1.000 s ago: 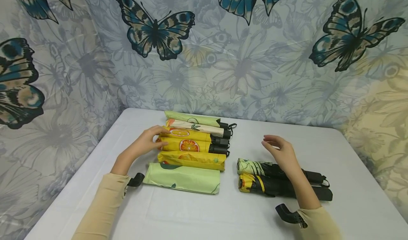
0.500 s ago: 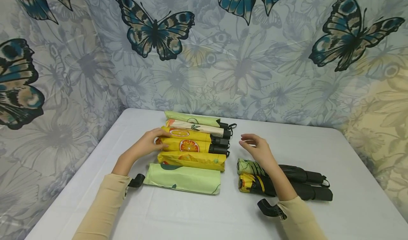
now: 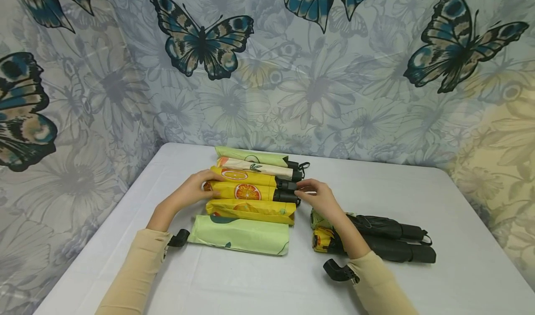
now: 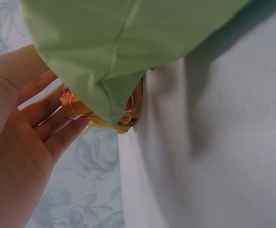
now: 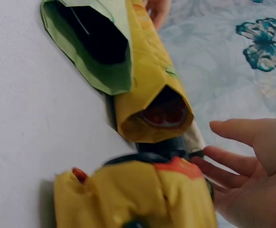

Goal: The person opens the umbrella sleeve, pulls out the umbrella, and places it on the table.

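Head view has two hands among six umbrellas and two covers.

Right grip: contact with black handles unclear. Below it, forearm hides stretch of dark umbrellas. Left grip partly covers yellow umbrellas; green pouch right of it cut off by left wrist view's top edge.

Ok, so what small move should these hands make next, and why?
Probably close the right hand on the black handles of the two yellow umbrellas between the hands: its fingers are right at the handles but look loosely spread, while the left hand holds the opposite ends.
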### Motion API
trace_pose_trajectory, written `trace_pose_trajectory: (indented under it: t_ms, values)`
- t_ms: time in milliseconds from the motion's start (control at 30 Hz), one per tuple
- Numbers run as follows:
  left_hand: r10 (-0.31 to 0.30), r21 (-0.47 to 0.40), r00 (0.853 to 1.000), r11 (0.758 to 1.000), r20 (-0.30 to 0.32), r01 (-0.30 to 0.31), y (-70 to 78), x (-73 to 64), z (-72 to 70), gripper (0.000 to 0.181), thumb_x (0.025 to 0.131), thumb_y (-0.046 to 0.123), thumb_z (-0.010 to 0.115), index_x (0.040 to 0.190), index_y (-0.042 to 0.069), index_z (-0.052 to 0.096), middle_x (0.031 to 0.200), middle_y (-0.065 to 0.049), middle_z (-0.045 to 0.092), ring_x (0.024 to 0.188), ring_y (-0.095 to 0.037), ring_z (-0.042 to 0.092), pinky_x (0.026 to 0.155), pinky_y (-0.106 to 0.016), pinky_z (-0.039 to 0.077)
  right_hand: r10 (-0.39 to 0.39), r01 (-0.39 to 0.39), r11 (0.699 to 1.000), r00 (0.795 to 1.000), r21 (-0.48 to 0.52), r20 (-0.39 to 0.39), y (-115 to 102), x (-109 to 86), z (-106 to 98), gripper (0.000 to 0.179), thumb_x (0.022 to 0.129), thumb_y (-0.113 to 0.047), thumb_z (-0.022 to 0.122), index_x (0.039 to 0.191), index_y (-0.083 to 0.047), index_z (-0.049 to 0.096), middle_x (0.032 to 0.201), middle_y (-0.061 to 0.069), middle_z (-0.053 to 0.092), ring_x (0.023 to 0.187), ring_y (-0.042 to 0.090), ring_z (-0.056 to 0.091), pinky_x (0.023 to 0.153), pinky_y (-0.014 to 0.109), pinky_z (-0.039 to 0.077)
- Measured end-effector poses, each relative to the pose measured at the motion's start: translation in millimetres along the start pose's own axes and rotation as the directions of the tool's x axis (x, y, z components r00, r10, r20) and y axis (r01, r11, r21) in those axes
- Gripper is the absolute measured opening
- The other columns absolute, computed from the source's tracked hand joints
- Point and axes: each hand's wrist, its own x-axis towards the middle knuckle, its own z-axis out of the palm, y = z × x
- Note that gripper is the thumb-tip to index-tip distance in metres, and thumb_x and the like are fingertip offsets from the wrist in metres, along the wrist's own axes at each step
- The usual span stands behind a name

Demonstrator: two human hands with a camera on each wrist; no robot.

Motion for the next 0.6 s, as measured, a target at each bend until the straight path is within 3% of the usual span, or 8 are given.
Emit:
trace_pose_trajectory:
  t_ms: [167,400,600]
  values:
    - [0.006,0.017,1.0,1.0,0.01,-0.006,-2.5,1.7,1.8,0.045,0.085,0.016,0.076,0.128,0.015,0.063,0.132,-0.008,0.061,0.125,-0.031,0.053,0.104,-0.049,0.046,-0.018,0.018,1.0,0.999,0.003,0.027,-0.5,1.2,7.1,0.036,0.094,-0.017,0.065,0.126,-0.001,0.061,0.125,0.019,0.063,0.116,0.034,0.059,0.102,0.046,0.051]
    - [0.018,0.072,1.0,0.997,0.011,-0.019,-7.2,3.4,3.7,0.046,0.084,0.016,0.077,0.128,0.015,0.063,0.129,-0.009,0.06,0.114,-0.028,0.055,0.087,-0.039,0.048,-0.01,0.01,0.999,1.0,-0.036,0.017,-2.7,3.6,13.6,0.036,0.091,-0.015,0.069,0.123,-0.001,0.063,0.122,0.02,0.064,0.116,0.035,0.06,0.099,0.043,0.054]
    - [0.015,0.092,1.0,0.996,0.01,-0.016,-8.7,3.7,4.9,0.045,0.084,0.016,0.077,0.126,0.016,0.063,0.13,-0.008,0.059,0.12,-0.032,0.053,0.097,-0.047,0.049,-0.043,0.044,0.995,0.999,-0.087,0.013,-1.7,3.6,18.9,0.034,0.09,-0.012,0.069,0.121,0.001,0.065,0.122,0.02,0.064,0.114,0.036,0.06,0.097,0.043,0.055]
